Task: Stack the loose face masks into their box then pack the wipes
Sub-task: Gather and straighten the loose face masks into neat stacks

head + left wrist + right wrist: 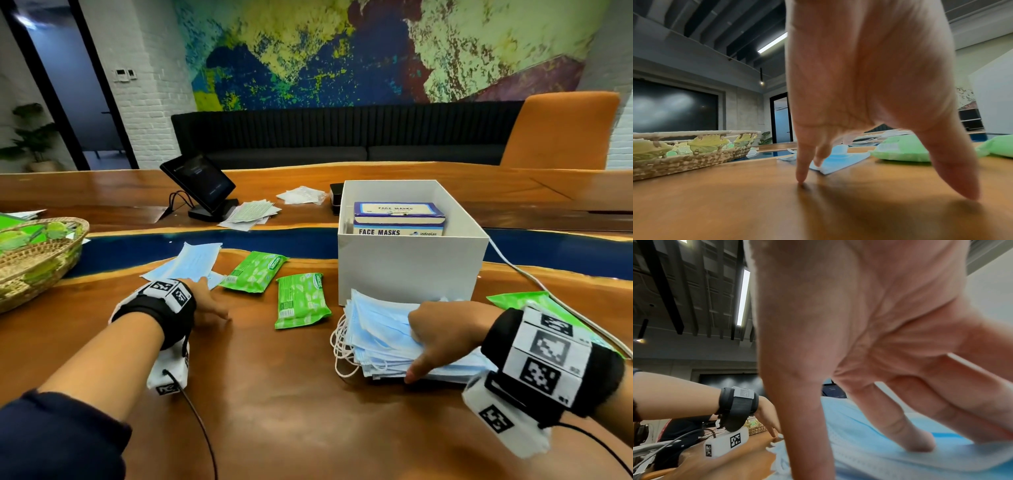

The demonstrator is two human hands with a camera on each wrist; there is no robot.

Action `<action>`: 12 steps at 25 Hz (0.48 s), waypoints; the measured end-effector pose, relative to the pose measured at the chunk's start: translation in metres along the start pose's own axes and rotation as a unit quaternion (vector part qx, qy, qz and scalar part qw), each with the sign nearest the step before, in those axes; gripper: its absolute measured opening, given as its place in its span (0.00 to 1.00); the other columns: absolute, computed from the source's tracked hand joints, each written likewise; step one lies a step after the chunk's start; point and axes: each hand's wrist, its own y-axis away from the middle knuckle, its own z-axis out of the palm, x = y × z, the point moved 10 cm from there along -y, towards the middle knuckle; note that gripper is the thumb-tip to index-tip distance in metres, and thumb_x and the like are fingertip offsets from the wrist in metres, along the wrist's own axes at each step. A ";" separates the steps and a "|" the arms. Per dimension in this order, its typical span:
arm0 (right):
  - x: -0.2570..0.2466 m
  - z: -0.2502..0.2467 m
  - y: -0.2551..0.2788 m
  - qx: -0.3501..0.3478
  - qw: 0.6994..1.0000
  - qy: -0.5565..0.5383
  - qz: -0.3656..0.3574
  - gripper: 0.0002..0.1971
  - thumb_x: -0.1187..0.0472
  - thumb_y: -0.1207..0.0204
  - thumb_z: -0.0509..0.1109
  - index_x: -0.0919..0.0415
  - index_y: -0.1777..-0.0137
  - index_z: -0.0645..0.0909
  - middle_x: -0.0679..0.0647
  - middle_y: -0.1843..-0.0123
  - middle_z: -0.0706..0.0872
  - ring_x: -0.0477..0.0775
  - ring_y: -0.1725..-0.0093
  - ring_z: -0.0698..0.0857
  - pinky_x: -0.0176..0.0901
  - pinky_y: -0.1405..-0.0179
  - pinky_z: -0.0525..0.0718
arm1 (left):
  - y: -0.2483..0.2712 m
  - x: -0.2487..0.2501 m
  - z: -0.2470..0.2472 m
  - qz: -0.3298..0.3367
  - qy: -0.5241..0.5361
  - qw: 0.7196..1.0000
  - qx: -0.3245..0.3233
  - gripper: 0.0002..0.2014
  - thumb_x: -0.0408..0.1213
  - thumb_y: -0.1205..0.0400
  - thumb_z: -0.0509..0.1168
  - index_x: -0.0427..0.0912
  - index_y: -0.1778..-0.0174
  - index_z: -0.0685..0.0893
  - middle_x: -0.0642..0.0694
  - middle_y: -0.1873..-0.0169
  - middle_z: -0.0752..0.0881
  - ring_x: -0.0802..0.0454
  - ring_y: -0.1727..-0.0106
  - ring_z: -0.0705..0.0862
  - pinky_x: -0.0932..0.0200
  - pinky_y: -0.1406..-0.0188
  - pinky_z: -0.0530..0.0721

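Note:
A thick stack of blue face masks (376,342) (869,439) lies in front of the open white box (411,267). My right hand (416,353) (865,456) presses on it with straight fingers, thumb down along its near edge. Two closed face-mask cartons (399,214) sit inside the white box. A few loose blue masks (191,263) (830,164) lie at the left. My left hand (212,305) (887,188) is spread beside them, fingertips on the table and on the nearest mask's edge. Two green wipes packs (253,272) (301,301) lie between the hands. A third pack (534,303) shows behind my right wrist.
A wicker basket (37,263) (684,155) stands at the left edge. Further back are a tablet on a stand (200,183), scattered papers (253,212) and wrapped masks (303,195). A white cable (513,267) runs along the right of the box. An orange chair (561,130) stands beyond the table.

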 end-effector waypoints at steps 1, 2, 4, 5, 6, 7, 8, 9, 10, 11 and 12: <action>-0.001 -0.001 0.000 -0.002 1.000 0.002 0.000 0.31 0.35 0.32 0.71 0.59 0.74 0.61 0.49 0.74 0.68 0.46 0.75 0.67 0.39 0.76 0.64 | -0.002 -0.004 0.001 -0.004 -0.005 1.000 -0.009 0.55 0.66 0.30 0.67 0.40 0.17 0.47 0.36 0.20 0.61 0.41 0.21 0.66 0.51 0.25 0.67; -0.002 -0.002 0.000 -0.003 1.000 0.000 0.000 0.31 0.35 0.32 0.71 0.59 0.74 0.60 0.49 0.74 0.67 0.46 0.75 0.66 0.38 0.76 0.63 | -0.005 -0.007 0.002 -0.009 -0.014 1.000 -0.009 0.58 0.69 0.32 0.67 0.41 0.17 0.44 0.36 0.19 0.58 0.40 0.20 0.64 0.50 0.24 0.65; -0.002 -0.002 -0.002 -0.005 1.000 -0.004 0.001 0.32 0.35 0.33 0.72 0.59 0.74 0.60 0.50 0.75 0.67 0.47 0.76 0.66 0.40 0.76 0.64 | -0.010 -0.013 0.003 -0.018 -0.054 0.998 0.003 0.61 0.75 0.35 0.63 0.43 0.17 0.41 0.37 0.18 0.55 0.41 0.19 0.62 0.48 0.22 0.62; -0.001 -0.002 -0.003 -0.007 1.000 -0.007 0.001 0.32 0.34 0.34 0.72 0.60 0.75 0.60 0.50 0.76 0.67 0.48 0.76 0.66 0.41 0.76 0.64 | -0.013 -0.014 0.004 -0.013 -0.073 0.997 0.009 0.62 0.77 0.36 0.61 0.43 0.17 0.40 0.38 0.18 0.57 0.41 0.20 0.63 0.48 0.22 0.63; -0.001 -0.001 -0.005 -0.008 1.000 -0.009 0.001 0.33 0.34 0.34 0.72 0.60 0.75 0.61 0.50 0.76 0.67 0.48 0.76 0.66 0.42 0.75 0.63 | -0.014 -0.012 0.004 -0.004 -0.092 0.996 0.009 0.62 0.77 0.35 0.59 0.42 0.17 0.40 0.38 0.19 0.60 0.41 0.21 0.65 0.49 0.22 0.64; -0.001 -0.002 -0.006 -0.010 1.000 -0.009 0.002 0.33 0.34 0.35 0.72 0.60 0.75 0.61 0.51 0.76 0.67 0.49 0.77 0.65 0.42 0.76 0.63 | -0.014 -0.009 0.004 0.005 -0.106 0.994 0.009 0.60 0.77 0.34 0.58 0.42 0.17 0.40 0.38 0.20 0.63 0.41 0.22 0.67 0.50 0.23 0.66; 0.000 -0.002 -0.007 -0.012 1.000 -0.009 0.003 0.33 0.33 0.35 0.73 0.60 0.75 0.61 0.51 0.77 0.67 0.49 0.77 0.65 0.42 0.76 0.63 | -0.014 -0.007 0.004 0.010 -0.116 0.993 0.010 0.59 0.76 0.33 0.58 0.43 0.17 0.41 0.38 0.22 0.67 0.41 0.23 0.69 0.51 0.25 0.68; 0.000 -0.002 -0.006 -0.014 1.000 -0.009 0.004 0.33 0.33 0.35 0.73 0.60 0.75 0.61 0.51 0.77 0.67 0.49 0.77 0.65 0.42 0.76 0.63 | -0.015 -0.004 0.001 0.017 -0.125 0.992 0.016 0.57 0.77 0.33 0.57 0.43 0.17 0.44 0.38 0.24 0.71 0.42 0.26 0.72 0.51 0.28 0.70; 0.000 -0.002 -0.006 -0.016 1.000 -0.009 0.003 0.33 0.33 0.35 0.72 0.59 0.75 0.61 0.51 0.77 0.67 0.49 0.77 0.65 0.42 0.76 0.63 | -0.015 -0.001 -0.001 0.027 -0.140 0.990 0.024 0.56 0.78 0.34 0.56 0.44 0.17 0.51 0.39 0.28 0.75 0.43 0.30 0.76 0.52 0.32 0.73; -0.001 -0.001 -0.006 -0.019 1.000 -0.009 0.001 0.33 0.33 0.35 0.72 0.60 0.76 0.61 0.51 0.77 0.66 0.49 0.77 0.65 0.42 0.76 0.62 | -0.013 0.004 -0.003 0.040 -0.155 0.987 0.027 0.54 0.79 0.35 0.55 0.44 0.20 0.60 0.41 0.32 0.79 0.44 0.35 0.79 0.53 0.34 0.75; -0.001 -0.001 -0.006 -0.020 1.000 -0.010 -0.003 0.33 0.33 0.34 0.72 0.60 0.76 0.61 0.51 0.77 0.66 0.50 0.77 0.64 0.42 0.76 0.62 | -0.010 0.007 -0.003 0.047 -0.169 0.984 0.021 0.51 0.79 0.36 0.55 0.45 0.25 0.70 0.43 0.37 0.82 0.47 0.41 0.81 0.55 0.36 0.77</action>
